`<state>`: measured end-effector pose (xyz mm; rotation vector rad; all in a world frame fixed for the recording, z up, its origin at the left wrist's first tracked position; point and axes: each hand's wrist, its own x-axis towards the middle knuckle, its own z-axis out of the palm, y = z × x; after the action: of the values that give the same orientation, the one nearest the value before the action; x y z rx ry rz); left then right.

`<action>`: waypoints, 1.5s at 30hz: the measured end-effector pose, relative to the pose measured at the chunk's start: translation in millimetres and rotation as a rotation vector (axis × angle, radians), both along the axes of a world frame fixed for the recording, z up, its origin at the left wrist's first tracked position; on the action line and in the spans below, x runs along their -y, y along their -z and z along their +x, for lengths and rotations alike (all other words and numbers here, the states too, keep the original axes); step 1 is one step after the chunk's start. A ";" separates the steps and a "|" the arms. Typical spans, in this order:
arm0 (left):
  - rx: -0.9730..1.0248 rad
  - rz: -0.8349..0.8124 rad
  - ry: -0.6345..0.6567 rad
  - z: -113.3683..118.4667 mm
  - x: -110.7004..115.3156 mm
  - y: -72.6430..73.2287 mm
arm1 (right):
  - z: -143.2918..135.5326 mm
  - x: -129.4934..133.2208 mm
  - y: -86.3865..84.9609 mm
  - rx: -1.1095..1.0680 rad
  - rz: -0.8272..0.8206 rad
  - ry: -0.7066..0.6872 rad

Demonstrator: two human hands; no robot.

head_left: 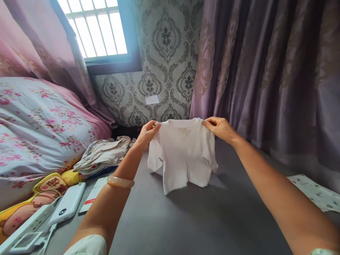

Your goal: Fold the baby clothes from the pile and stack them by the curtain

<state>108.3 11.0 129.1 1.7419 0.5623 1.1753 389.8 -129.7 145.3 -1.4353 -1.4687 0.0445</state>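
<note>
- the left hand (149,131) pinches the shirt (183,156) at one shoulder, thumb against fingers.
- the right hand (219,128) pinches the other shoulder the same way, beside a small button (198,119) at the neckline.
- the shirt, white and short, hangs between both hands above the grey sheet (225,219), neckline up, sleeves drooping at the sides; whether its hem touches the sheet, i cannot tell.
- a pale bangle (120,181) circles the left forearm.
- past that forearm lies a pile of clothes (103,154), loosely stacked.
- nearer, the phone (92,196) lies partly behind the forearm, just beside the white power bank (69,202).
- a power strip (29,223) and a white cable (51,230) are at the lower left, near a yellow plush (50,182).
- a flowered quilt (39,127) bulges behind them.
- far right, a patterned cloth (313,191) lies near the curtain (239,71).
</note>
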 end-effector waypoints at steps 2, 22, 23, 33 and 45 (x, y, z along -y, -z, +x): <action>-0.010 0.095 -0.093 4.2 0.9 3.2 | 0.0 -3.8 4.1 0.071 0.060 0.069; -0.412 1.227 -0.975 -72.3 105.8 -44.3 | -53.4 102.5 -45.8 0.816 0.301 0.312; -0.478 1.213 -0.942 -71.5 103.6 -42.4 | -51.8 98.9 -45.2 0.779 0.225 0.241; -1.130 0.680 -0.441 -12.9 19.5 128.5 | -20.2 15.3 100.1 0.599 -0.621 0.114; -1.132 0.625 -0.437 16.6 -8.1 212.2 | -23.5 -17.6 202.4 0.725 -0.722 0.284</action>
<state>124.9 19.1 -83.1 2.9048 1.3909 0.5244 366.4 -112.1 -57.1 -2.4121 -1.9066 -0.1547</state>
